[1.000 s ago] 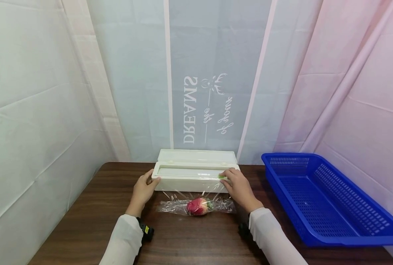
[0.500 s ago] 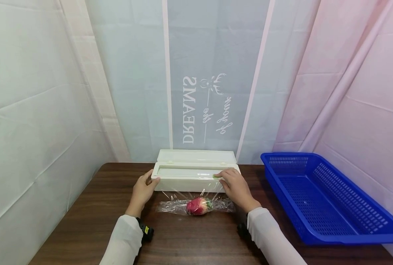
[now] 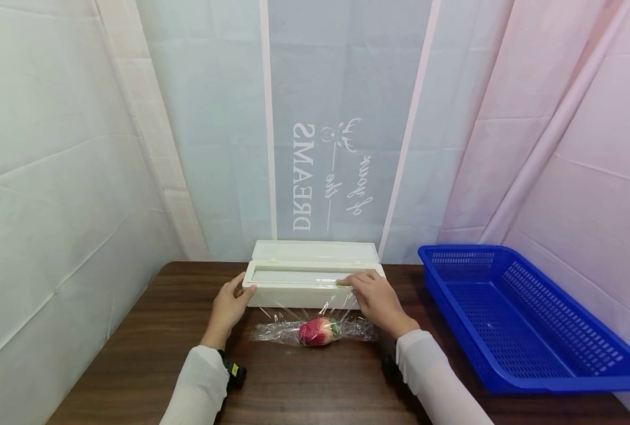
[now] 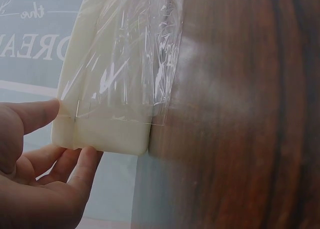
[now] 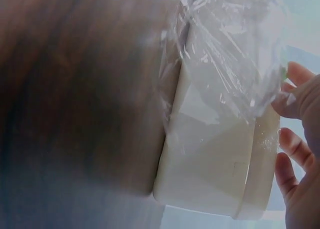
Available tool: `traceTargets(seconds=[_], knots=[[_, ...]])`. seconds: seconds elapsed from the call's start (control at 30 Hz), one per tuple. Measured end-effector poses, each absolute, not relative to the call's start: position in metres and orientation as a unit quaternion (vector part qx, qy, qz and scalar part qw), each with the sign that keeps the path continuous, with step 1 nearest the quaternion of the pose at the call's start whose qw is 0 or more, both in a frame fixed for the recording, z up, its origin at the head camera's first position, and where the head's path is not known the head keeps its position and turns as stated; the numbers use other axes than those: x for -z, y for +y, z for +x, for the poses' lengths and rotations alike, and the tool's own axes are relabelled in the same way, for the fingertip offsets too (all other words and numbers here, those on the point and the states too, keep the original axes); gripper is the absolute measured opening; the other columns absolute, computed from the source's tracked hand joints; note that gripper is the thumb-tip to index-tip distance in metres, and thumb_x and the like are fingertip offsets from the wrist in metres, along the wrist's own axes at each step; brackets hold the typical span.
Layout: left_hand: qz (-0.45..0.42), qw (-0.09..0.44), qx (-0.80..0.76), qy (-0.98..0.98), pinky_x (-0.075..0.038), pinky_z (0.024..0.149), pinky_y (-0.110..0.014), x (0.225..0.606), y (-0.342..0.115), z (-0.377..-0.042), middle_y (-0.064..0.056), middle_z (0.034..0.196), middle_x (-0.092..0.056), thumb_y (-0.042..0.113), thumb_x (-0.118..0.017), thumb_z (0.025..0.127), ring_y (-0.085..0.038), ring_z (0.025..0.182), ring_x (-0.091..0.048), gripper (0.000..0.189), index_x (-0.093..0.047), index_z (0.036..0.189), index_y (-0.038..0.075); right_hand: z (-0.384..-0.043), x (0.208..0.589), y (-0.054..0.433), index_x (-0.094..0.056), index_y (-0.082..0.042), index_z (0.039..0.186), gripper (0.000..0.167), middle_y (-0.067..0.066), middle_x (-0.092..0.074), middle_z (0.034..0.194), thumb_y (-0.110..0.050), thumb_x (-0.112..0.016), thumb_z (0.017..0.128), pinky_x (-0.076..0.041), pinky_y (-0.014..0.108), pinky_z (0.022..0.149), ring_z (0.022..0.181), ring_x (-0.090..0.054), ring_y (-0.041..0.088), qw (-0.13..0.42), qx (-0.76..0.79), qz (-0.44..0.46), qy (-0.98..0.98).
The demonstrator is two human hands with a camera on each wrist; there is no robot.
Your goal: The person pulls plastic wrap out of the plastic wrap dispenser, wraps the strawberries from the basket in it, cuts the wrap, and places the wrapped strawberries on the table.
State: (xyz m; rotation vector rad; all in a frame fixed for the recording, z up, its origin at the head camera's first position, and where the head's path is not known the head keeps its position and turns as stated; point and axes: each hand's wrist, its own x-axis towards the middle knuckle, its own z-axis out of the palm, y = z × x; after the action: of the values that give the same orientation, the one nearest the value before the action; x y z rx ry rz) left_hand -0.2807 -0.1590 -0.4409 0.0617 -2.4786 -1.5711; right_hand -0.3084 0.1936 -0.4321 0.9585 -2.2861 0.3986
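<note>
A long white cling film dispenser box (image 3: 294,297) stands at the back of the table, its lid (image 3: 315,252) raised. My left hand (image 3: 229,304) grips the box's left end, thumb on the upper edge and fingers against the end face. On the front rim, toward the right, my right hand (image 3: 377,300) pinches a small green slider (image 3: 339,283). Clear film (image 4: 117,54) runs from that rim down the front of the box. It reaches a red and yellow fruit-like object (image 3: 315,332) with a green end, which lies wrapped in crumpled film on the table.
A blue perforated plastic basket (image 3: 554,385) stands at the right, near my right forearm. The dark wood table (image 3: 315,392) ends at a printed curtain (image 3: 230,147) behind the box. Pale cloth hangs on both sides.
My right hand has slid a short way left along the front rim of the box, taking the green slider with it. The left hand and the wrapped object have stayed put.
</note>
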Motion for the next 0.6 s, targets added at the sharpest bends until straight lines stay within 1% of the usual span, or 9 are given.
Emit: traceTargets(seconds=[0.17, 0.33, 0.47, 0.6], knots=[[0.020, 0.101, 0.536, -0.838, -0.043, 0.103, -0.055, 0.4396, -0.1594, -0.2804, -0.026, 0.149, -0.038, 0.026, -0.062, 0.102, -0.045, 0.134, -0.042, 0.062, -0.037, 0.154, 0.002, -0.3098, 0.4314, 0.1933, -0.070, -0.023, 0.123, 0.037, -0.003, -0.069, 0.118, -0.002, -0.066, 0.093, -0.050, 0.045, 0.082, 0.100, -0.060, 0.028, 0.306, -0.135, 0.367, -0.868], [0.020, 0.101, 0.534, -0.839, -0.044, 0.102, -0.055, 0.4383, -0.1590, -0.2802, -0.027, 0.149, -0.037, 0.027, -0.061, 0.102, -0.045, 0.134, -0.042, 0.062, -0.037, 0.154, 0.002, -0.3100, 0.4311, 0.1925, -0.070, -0.024, 0.123, 0.037, -0.004, -0.069, 0.119, -0.002, -0.065, 0.094, -0.050, 0.045, 0.081, 0.100, -0.060, 0.028, 0.300, -0.128, 0.365, -0.872], [0.022, 0.100, 0.531, -0.841, -0.045, 0.101, -0.053, 0.4394, -0.1588, -0.2807, -0.027, 0.149, -0.038, 0.027, -0.062, 0.102, -0.045, 0.133, -0.044, 0.062, -0.038, 0.153, 0.002, -0.3082, 0.4289, 0.1923, -0.071, -0.024, 0.124, 0.039, -0.001, -0.068, 0.118, -0.002, -0.067, 0.092, -0.050, 0.046, 0.086, 0.104, -0.059, 0.029, 0.284, -0.129, 0.358, -0.880], [0.026, 0.101, 0.531, -0.841, -0.045, 0.101, -0.053, 0.4411, -0.1592, -0.2814, -0.026, 0.149, -0.038, 0.026, -0.062, 0.101, -0.044, 0.133, -0.044, 0.062, -0.038, 0.153, 0.002, -0.3059, 0.4242, 0.1911, -0.071, -0.027, 0.125, 0.035, 0.000, -0.065, 0.117, -0.010, -0.070, 0.094, -0.049, 0.047, 0.090, 0.108, -0.058, 0.029, 0.258, -0.130, 0.343, -0.894]])
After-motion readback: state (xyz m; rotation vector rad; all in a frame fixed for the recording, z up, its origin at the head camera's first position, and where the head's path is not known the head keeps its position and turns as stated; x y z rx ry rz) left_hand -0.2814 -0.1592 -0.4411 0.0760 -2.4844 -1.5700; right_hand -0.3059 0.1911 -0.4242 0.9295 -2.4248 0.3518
